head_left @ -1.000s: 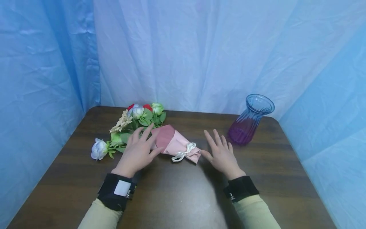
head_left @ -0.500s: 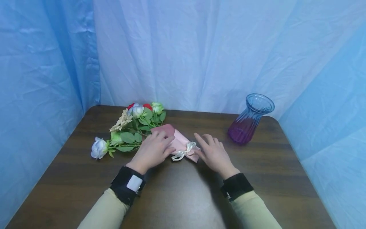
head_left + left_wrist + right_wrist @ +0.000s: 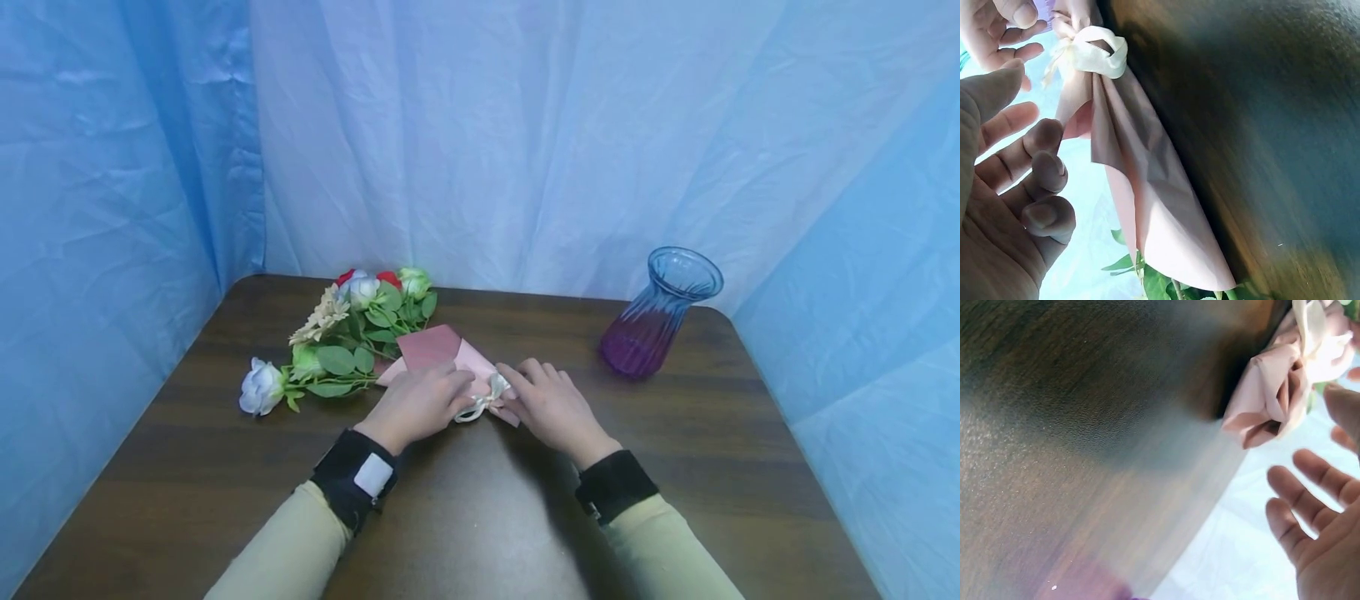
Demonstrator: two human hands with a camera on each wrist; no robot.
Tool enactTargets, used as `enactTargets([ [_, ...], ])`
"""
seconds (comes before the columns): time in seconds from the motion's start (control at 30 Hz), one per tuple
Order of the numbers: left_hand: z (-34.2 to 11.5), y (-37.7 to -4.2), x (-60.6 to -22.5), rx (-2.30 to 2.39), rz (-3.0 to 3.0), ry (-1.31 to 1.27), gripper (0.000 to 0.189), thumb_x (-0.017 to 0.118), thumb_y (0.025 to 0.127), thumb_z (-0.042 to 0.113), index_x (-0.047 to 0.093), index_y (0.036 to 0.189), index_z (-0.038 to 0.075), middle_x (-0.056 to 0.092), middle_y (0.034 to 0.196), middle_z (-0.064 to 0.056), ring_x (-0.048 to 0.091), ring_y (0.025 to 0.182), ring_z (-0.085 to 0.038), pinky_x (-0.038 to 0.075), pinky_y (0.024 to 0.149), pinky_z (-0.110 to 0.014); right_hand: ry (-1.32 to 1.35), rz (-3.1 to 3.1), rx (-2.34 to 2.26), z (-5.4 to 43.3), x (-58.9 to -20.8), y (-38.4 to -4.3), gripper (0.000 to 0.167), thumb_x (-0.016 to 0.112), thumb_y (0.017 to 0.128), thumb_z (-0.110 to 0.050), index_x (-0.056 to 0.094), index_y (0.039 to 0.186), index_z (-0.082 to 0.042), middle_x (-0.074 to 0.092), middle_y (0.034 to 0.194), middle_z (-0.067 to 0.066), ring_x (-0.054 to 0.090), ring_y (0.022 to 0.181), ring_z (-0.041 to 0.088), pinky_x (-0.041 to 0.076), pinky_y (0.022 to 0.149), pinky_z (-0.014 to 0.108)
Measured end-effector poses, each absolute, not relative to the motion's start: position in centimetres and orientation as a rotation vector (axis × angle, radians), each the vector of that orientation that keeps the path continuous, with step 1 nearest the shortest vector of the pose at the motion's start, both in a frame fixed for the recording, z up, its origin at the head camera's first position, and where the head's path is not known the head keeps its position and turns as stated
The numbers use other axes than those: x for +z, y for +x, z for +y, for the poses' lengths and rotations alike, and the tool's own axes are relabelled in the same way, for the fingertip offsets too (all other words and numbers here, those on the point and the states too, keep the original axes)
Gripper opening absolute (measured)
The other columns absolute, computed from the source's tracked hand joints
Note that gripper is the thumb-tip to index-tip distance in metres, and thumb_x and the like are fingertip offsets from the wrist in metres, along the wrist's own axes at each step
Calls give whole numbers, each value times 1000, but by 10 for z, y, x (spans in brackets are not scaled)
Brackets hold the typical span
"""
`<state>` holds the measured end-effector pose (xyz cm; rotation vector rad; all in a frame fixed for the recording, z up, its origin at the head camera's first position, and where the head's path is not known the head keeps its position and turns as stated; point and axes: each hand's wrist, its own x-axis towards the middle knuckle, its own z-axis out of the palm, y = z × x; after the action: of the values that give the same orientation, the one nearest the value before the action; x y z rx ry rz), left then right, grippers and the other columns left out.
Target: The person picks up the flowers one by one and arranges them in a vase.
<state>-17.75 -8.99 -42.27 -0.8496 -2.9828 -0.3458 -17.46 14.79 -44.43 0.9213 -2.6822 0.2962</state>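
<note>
A pink paper flower wrap [image 3: 429, 347] lies flat at mid-table, its narrow end tied with a white ribbon bow [image 3: 1100, 57]. Over the left part of the wrap hovers my left hand [image 3: 418, 402], its fingers loosely bent, with the fingertips close to a paper flap in the left wrist view. My right hand [image 3: 557, 406] hangs by the tied end, fingers slightly bent and spread, with no grip visible. Artificial flowers [image 3: 330, 329], white-blue, cream, green and red, lie with leafy stems left of the wrap. Whether any fingertip touches the ribbon is hard to tell.
A ribbed glass vase [image 3: 651, 321], blue above and purple below, stands at the back right of the dark wooden table [image 3: 480, 533]. Light blue curtains [image 3: 465, 142] enclose the back and both sides.
My left hand has moved right, off the flower stems and over the wrap. My right hand has shifted slightly left to the tied end. Fingers on both hands are more bent.
</note>
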Motion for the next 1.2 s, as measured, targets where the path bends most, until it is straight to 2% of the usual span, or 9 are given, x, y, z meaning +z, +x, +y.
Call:
enactTargets([
  [0.3, -82, -181, -425, -306, -3057, -811, 21, 69, 99, 36, 64, 109, 19, 58, 79, 6, 52, 64, -12, 42, 57, -30, 995, -2588, 251, 146, -452, -179, 42, 78, 92, -19, 67, 132, -14, 60, 99, 5, 59, 84, 25, 49, 70, 41],
  [0.5, -75, -182, -425, -263, -3078, -777, 19, 68, 99, 37, 66, 102, 18, 61, 79, 5, 53, 65, -13, 43, 57, -32, 997, -2579, 228, 146, -453, -180, 38, 78, 93, -18, 69, 129, -14, 61, 97, 4, 59, 83, 24, 50, 69, 39],
  [0.7, -69, -184, -427, -256, -3089, -809, 22, 69, 98, 39, 68, 103, 17, 64, 84, 5, 56, 68, -13, 47, 61, -36, 997, -2570, 221, 146, -455, -180, 34, 78, 92, -17, 70, 125, -13, 61, 96, 4, 59, 81, 23, 50, 67, 38],
  [0.9, -68, -187, -431, -269, -3107, -820, 23, 68, 99, 41, 68, 100, 18, 61, 77, 6, 55, 66, -13, 46, 59, -35, 1012, -2559, 231, 146, -456, -181, 34, 80, 91, -18, 71, 123, -14, 60, 93, 3, 59, 78, 22, 50, 66, 38],
  [1.1, -68, -189, -437, -311, -3093, -842, 19, 69, 99, 36, 67, 100, 17, 57, 73, 7, 52, 63, -13, 43, 58, -32, 1020, -2562, 240, 146, -460, -182, 32, 80, 91, -20, 73, 121, -14, 59, 92, 4, 58, 76, 22, 51, 66, 38],
  [1.2, -68, -190, -440, -325, -3083, -851, 14, 70, 99, 30, 67, 100, 17, 57, 73, 7, 52, 63, -13, 43, 58, -32, 1017, -2561, 253, 146, -460, -182, 24, 79, 91, -19, 75, 115, -15, 58, 92, 3, 58, 76, 22, 50, 66, 38],
])
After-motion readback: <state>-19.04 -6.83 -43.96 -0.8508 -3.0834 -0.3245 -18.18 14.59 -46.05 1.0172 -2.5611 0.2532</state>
